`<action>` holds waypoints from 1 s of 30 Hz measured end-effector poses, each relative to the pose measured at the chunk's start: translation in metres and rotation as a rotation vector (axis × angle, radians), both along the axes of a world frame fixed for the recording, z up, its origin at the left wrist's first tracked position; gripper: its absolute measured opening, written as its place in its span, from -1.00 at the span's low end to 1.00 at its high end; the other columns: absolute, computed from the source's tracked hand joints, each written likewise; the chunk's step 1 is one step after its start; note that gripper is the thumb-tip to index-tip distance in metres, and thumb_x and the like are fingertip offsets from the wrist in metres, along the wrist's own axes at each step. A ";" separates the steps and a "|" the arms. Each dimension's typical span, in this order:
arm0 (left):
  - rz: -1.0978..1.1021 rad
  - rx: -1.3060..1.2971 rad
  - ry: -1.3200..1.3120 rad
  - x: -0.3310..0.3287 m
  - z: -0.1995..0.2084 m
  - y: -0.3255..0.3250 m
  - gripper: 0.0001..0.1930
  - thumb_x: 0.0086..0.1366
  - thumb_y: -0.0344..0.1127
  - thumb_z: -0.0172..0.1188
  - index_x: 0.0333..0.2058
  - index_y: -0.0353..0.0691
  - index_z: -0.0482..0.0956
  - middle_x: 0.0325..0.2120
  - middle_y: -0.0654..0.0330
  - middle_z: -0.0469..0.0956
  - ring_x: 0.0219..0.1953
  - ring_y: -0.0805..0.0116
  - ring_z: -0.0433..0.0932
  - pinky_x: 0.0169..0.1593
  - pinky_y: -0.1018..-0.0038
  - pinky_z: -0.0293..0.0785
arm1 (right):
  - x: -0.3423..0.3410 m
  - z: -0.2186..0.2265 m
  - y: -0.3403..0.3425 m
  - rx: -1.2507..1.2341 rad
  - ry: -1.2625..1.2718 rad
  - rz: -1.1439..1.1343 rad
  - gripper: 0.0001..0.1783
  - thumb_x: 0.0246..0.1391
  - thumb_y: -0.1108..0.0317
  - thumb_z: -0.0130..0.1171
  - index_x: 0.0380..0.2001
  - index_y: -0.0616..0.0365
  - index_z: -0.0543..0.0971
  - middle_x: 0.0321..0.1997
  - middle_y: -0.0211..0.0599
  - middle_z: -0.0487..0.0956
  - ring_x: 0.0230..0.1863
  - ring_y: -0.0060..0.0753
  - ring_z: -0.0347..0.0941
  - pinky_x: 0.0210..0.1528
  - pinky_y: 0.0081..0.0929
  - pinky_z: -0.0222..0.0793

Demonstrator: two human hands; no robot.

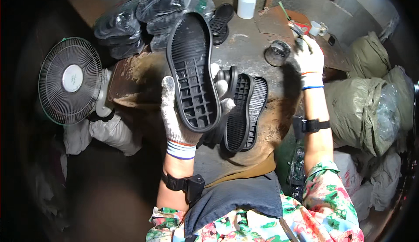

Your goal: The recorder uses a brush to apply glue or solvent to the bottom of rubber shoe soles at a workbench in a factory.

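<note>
In my left hand (178, 122), which wears a white knit glove, a black shoe sole (194, 80) is held up. Its gridded, ribbed hollow side shows, the thumb on its left edge and fingers at its right. My gloved right hand (309, 56) is stretched out over the right side of the worktable. Its fingers are closed by a dark, slim object (297, 29), whose kind I cannot make out. Left of that hand stands a small glass jar (277, 53). More black soles (239, 115) rest at the near edge, just right of the held one.
Plastic-wrapped bundles of soles (163, 4) are piled at the back left. A white bottle (247, 1), a loose pair of soles (221, 18) and a white cup (314, 28) stand on the worktable (244, 41). A fan (72, 78) is at left, stuffed sacks (355, 111) at right.
</note>
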State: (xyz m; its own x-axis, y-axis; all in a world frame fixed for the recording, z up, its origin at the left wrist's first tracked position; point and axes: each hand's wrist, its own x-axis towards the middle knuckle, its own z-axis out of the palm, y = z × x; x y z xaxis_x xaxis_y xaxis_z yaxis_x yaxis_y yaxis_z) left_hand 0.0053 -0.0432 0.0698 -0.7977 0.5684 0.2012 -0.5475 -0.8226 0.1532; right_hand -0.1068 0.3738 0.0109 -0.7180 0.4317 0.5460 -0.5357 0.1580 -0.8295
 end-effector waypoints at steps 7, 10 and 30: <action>0.022 -0.411 -0.127 0.022 -0.027 0.023 -0.22 0.50 0.34 -0.14 0.34 -0.25 0.37 0.13 -0.13 0.58 0.01 -0.32 0.65 -0.01 -0.37 0.61 | 0.019 0.037 -0.129 0.320 0.063 -0.025 -0.76 0.31 0.46 0.17 -0.02 0.22 0.68 -0.11 -0.23 0.72 -0.09 -0.40 0.65 0.05 -0.44 0.56; -0.014 -0.407 -0.141 0.029 -0.027 0.025 -0.22 0.52 0.33 -0.15 0.34 -0.27 0.36 0.04 -0.24 0.61 -0.03 -0.34 0.66 -0.04 -0.36 0.62 | 0.015 0.040 -0.128 0.407 0.050 -0.132 -0.75 0.33 0.38 0.14 -0.04 0.20 0.70 -0.10 -0.23 0.73 -0.08 -0.38 0.66 0.04 -0.45 0.54; -0.015 -0.323 -0.064 -0.005 -0.056 -0.021 -0.27 0.55 0.22 -0.09 0.34 -0.35 0.36 0.06 -0.33 0.58 -0.05 -0.26 0.69 0.02 -0.09 0.70 | 0.196 0.050 -0.228 0.228 -0.224 0.554 -0.77 0.08 0.47 0.43 -0.15 0.11 0.72 -0.11 -0.39 0.76 0.01 -0.42 0.65 0.31 -0.35 0.37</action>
